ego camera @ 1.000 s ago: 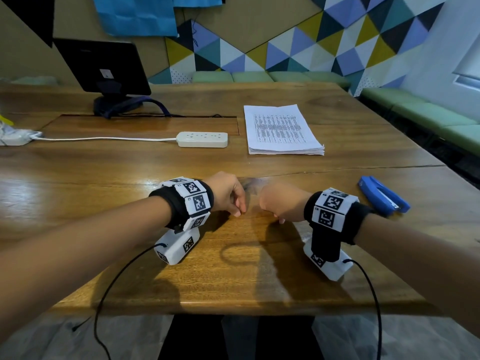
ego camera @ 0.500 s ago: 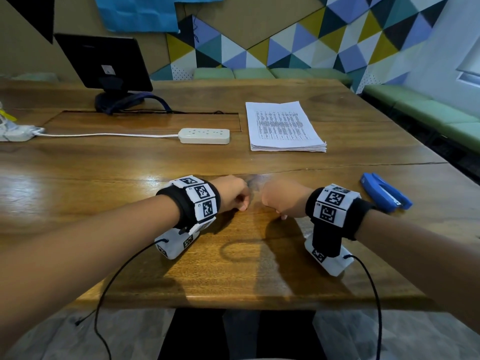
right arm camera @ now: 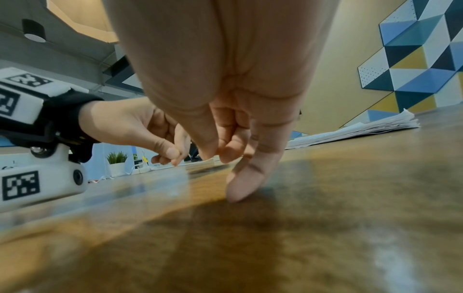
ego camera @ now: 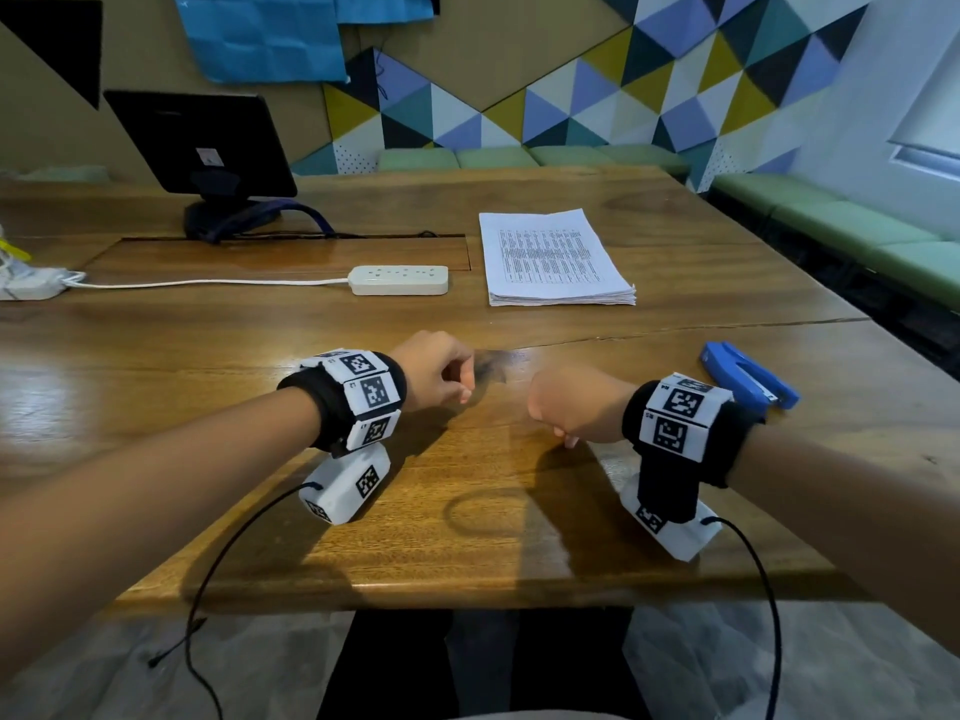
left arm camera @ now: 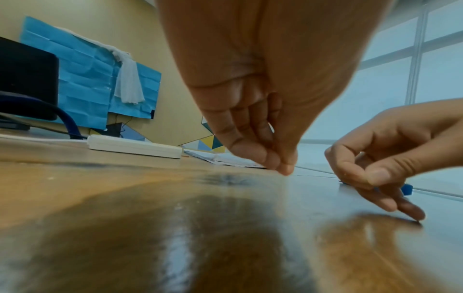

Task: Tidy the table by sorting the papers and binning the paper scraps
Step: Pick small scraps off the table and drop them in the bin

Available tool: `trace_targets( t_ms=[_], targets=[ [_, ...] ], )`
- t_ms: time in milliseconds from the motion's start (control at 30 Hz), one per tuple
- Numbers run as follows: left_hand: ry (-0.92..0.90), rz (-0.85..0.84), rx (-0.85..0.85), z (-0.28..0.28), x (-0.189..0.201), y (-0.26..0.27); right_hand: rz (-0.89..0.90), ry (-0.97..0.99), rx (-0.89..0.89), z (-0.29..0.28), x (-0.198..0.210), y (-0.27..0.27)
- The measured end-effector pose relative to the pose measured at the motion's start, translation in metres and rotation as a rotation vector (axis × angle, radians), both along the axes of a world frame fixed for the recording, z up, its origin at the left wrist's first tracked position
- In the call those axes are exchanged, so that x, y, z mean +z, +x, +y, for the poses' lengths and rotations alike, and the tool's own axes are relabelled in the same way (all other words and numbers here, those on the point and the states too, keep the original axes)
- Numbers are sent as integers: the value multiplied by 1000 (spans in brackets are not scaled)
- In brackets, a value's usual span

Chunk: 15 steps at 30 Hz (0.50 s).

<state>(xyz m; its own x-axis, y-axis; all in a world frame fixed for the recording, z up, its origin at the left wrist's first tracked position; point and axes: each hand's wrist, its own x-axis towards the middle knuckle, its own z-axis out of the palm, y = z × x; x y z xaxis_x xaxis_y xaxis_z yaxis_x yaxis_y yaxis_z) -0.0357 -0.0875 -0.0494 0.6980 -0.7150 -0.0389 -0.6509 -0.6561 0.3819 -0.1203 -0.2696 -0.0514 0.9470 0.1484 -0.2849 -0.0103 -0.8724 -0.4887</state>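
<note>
Hands curled, contents n/visible.

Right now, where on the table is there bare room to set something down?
Bare wood lies between the power strip and the left hand, and along the near edge. It is tighter between the paper stack, stapler and right hand.
</note>
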Motion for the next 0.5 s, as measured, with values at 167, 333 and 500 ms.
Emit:
trace_targets(
  t_ms=[167,333,500],
  targets=[
    [11,10,7,2,11,-7,-22,5,-14,-14,3,-25],
    [-87,38,4,-9,25,-33,-143,8,-34,-41,3,-70],
    [-206,82,-185,-58,33,-99,-246,124,-174,-71,-11,-121]
  ],
)
